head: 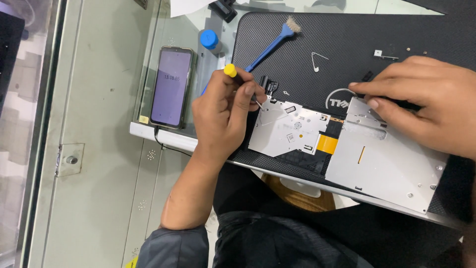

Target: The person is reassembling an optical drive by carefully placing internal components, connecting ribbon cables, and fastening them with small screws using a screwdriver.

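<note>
Two bare hands at work.
Left hand [223, 111] curled, fingers pinched, forearm bent; right hand [426, 101] flat, fingers spread, pressing down.

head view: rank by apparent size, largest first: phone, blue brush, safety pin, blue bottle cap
1. Phone, the largest by area.
2. Blue brush: about as long as the phone but far thinner, and its lower end is hidden behind the left hand.
3. Blue bottle cap and safety pin: similar extent, so not ranked.

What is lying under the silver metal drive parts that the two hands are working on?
A closed black laptop lies under the silver drive parts. An orange ribbon cable shows between them. The laptop surface directly beneath them is covered.
</note>
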